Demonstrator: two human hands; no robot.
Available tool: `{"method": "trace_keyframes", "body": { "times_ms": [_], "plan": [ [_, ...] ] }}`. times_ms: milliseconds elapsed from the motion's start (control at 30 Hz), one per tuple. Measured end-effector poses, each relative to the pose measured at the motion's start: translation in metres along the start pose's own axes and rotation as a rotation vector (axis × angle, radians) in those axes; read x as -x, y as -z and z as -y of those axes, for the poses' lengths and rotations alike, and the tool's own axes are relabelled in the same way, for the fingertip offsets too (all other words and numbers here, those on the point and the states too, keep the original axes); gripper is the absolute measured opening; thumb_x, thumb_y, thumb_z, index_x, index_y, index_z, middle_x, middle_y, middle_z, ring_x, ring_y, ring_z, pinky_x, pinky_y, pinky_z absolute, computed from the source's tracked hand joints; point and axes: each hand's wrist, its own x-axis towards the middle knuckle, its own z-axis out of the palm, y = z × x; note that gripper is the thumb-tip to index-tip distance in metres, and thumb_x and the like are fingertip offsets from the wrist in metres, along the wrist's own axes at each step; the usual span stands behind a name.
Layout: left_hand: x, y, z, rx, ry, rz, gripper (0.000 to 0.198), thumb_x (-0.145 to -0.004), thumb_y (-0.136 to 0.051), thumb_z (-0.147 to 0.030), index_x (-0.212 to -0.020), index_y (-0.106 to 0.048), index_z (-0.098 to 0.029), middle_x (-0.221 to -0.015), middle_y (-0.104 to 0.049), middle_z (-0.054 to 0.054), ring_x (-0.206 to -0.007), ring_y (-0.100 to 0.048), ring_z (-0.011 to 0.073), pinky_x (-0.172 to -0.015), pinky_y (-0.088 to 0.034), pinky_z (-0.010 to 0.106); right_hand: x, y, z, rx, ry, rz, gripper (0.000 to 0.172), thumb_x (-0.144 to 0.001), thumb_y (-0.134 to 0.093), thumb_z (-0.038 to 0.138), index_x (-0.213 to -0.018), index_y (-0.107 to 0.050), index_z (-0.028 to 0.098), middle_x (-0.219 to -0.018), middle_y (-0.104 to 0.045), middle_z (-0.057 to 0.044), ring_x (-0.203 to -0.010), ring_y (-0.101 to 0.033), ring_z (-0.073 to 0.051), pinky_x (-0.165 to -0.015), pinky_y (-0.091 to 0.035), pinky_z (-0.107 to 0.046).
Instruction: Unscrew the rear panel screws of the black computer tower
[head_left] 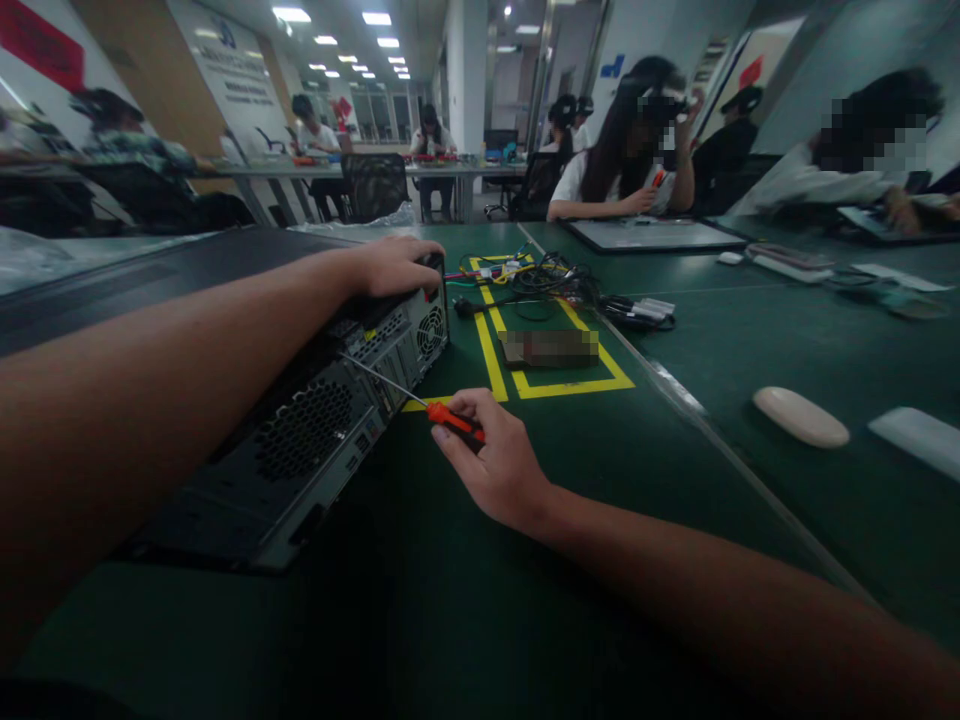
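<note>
A black desktop computer case (315,440) lies on its side on the green table (465,590), its rear panel with vents and ports facing me. My left hand (394,265) rests on the case's far top corner, fingers curled over the edge. My right hand (491,455) is closed around the orange handle of a screwdriver (420,400). The thin metal shaft points up and left, and its tip touches the rear panel.
A yellow taped rectangle (559,385) holds a flat dark part. Tangled cables (544,280) lie behind it. A white mouse (801,416) and a white keyboard edge (919,440) sit at right. Other people work at tables beyond.
</note>
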Motion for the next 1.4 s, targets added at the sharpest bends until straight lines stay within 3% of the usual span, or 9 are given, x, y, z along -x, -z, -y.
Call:
{"method": "trace_keyframes", "body": {
  "times_ms": [500,833,1033,1400],
  "plan": [
    [0.0014,0.0012,-0.0002,0.007,0.007,0.005,0.104,-0.09,-0.051,-0.069,-0.185,-0.055,-0.028,-0.177,-0.067,0.012,-0.168,-0.057,0.0419,-0.14,-0.045,0.051,0.0007,0.0016,0.003,0.029,-0.034,0.01,0.015,-0.111,-0.074,0.039,-0.118,-0.069,0.027,-0.112,-0.08,-0.005,-0.094,-0.072,-0.023,-0.089,-0.059,-0.039],
    [-0.0007,-0.0006,0.0032,0.036,-0.006,0.002,0.101,-0.091,-0.053,-0.068,-0.184,-0.055,-0.03,-0.177,-0.068,0.011,-0.169,-0.055,0.0458,-0.141,-0.042,0.055,0.0013,0.0008,0.0004,0.035,0.014,-0.009,0.016,-0.116,-0.072,0.039,-0.122,-0.077,0.025,-0.113,-0.083,-0.007,-0.098,-0.076,-0.024,-0.09,-0.061,-0.04],
    [0.0001,0.0,0.0023,0.034,-0.011,0.01,0.101,-0.09,-0.054,-0.068,-0.184,-0.057,-0.031,-0.177,-0.068,0.011,-0.168,-0.056,0.0435,-0.14,-0.043,0.054,0.0014,0.0,0.0001,-0.013,0.002,0.015,0.023,-0.112,-0.076,0.04,-0.128,-0.068,0.026,-0.112,-0.081,-0.005,-0.096,-0.078,-0.024,-0.088,-0.061,-0.039],
    [0.0011,0.0011,0.0014,0.033,-0.013,0.025,0.106,-0.09,-0.053,-0.065,-0.189,-0.05,-0.027,-0.181,-0.064,0.015,-0.168,-0.052,0.0513,-0.141,-0.041,0.062,0.0008,-0.0001,-0.0006,-0.004,0.0,0.01,0.013,-0.111,-0.074,0.034,-0.118,-0.066,0.028,-0.109,-0.079,-0.004,-0.093,-0.074,-0.024,-0.087,-0.061,-0.041]
  ]
}}
